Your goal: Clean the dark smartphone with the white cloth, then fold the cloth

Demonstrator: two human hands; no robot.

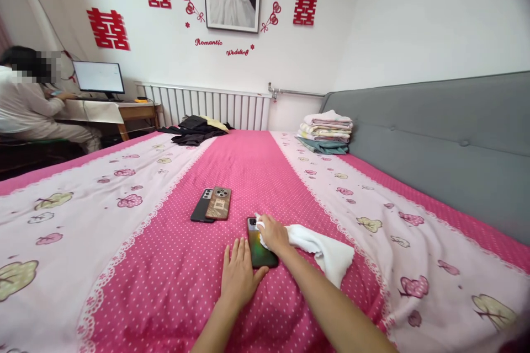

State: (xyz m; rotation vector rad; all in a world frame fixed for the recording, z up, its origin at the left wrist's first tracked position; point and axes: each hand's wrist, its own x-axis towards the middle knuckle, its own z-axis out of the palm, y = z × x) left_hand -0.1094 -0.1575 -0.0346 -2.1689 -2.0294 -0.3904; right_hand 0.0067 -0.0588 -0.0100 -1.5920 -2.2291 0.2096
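Green shows on the back of the nearest phone, which lies camera side up on the pink dotted strip of the bed cover. One end of a white cloth is bunched in the right hand against that back; the rest trails rightward. The left hand lies flat, palm down, fingers extended, thumb at the phone's near edge. Beyond, to the left, a brown phone overlaps a black phone. Farther off are dark clothes, folded fabrics beside a grey headboard, and a seated person near a monitor.
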